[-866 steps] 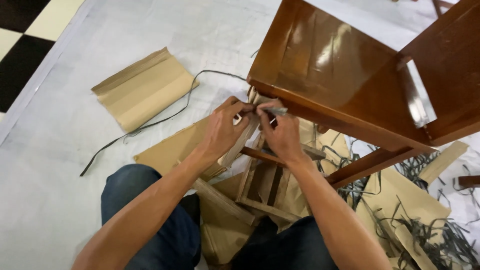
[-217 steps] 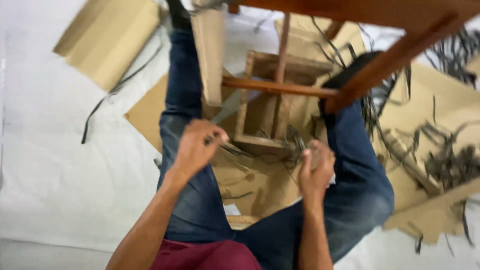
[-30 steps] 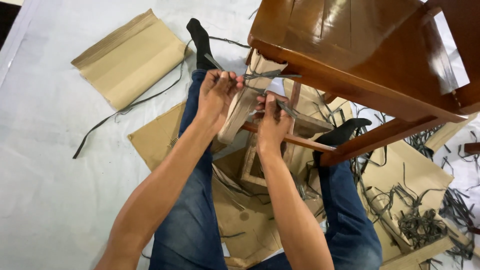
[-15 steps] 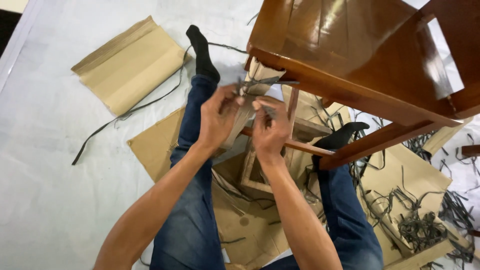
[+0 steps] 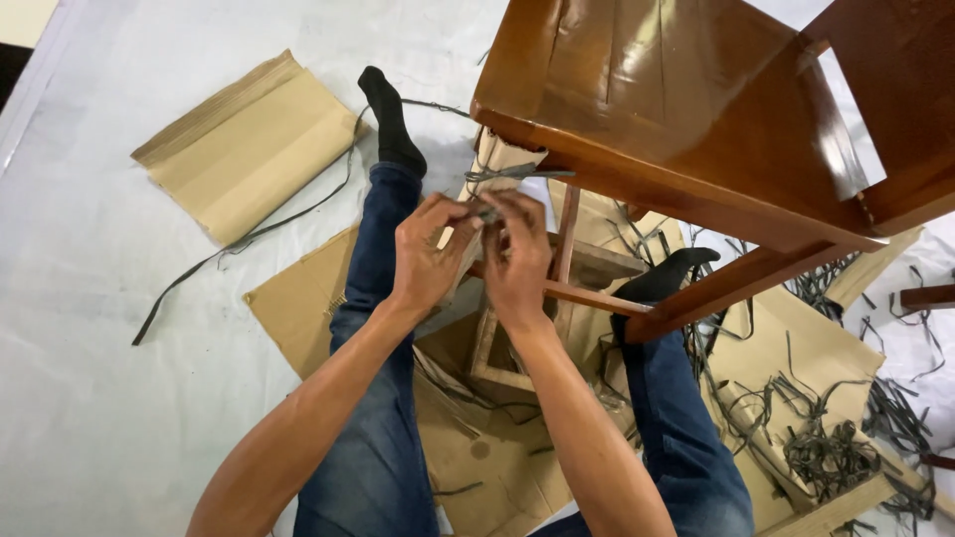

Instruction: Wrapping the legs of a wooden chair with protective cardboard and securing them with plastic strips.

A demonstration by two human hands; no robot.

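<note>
We see both hands meeting at one chair leg. The left hand (image 5: 426,261) has its grip closed, fingers pinched on the grey plastic strap (image 5: 512,174) where it crosses the cardboard wrap (image 5: 494,167) around that leg. The right hand (image 5: 517,261) presses against the left, fingertips curled in on the same spot; we cannot tell whether its grip is closed on the strap or only on the cardboard. The strap sits just under the front corner of the seat, at the top of the wrapped leg.

Outward: one glossy brown wooden chair (image 5: 676,109) stands over the person's lap, its seat filling the upper right. Two thin rungs (image 5: 587,296) cross beneath it, one upright and one slanting. Two legs in blue jeans (image 5: 383,438) stretch out under the chair, each ending in a black sock (image 5: 386,109); we count two socks.

There is no work surface; everything lies on the floor (image 5: 90,398), which is covered by a pale white sheet. A dark strip with a pale tile shows at the upper left corner.

One folded cardboard sleeve (image 5: 249,144) lies apart at upper left. One long loose strap (image 5: 249,239) trails from it across the sheet. Flat cardboard sheets (image 5: 298,303) lie beneath the legs. A tangle of cut straps (image 5: 826,452) is heaped on more cardboard at lower right, too many to count.
</note>
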